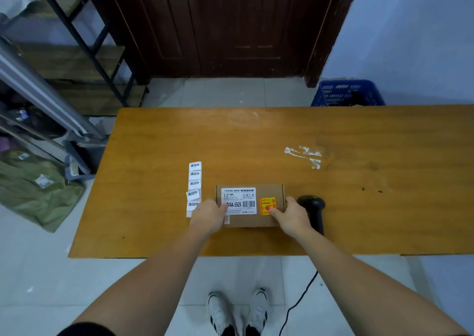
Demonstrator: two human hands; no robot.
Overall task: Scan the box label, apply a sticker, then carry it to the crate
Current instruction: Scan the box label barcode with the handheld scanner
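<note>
A small brown cardboard box (266, 192) lies on the wooden table (282, 135), near its front edge. On its top are a white barcode label (239, 200) and an orange-yellow sticker (266, 205). My left hand (209, 215) grips the box's left end, thumb on the white label. My right hand (292, 216) grips the right end, thumb on the orange sticker. A strip of white stickers (195, 179) lies just left of the box. A black handheld scanner (314, 207) rests on the table right behind my right hand. The blue crate (347, 93) stands on the floor beyond the table's far right.
A metal shelf rack (77, 40) and a green bag (33, 189) fill the left side. A dark wooden door (230, 25) is straight ahead. White residue (305, 154) marks the table. The scanner's cable (297, 305) runs down to the floor by my shoes.
</note>
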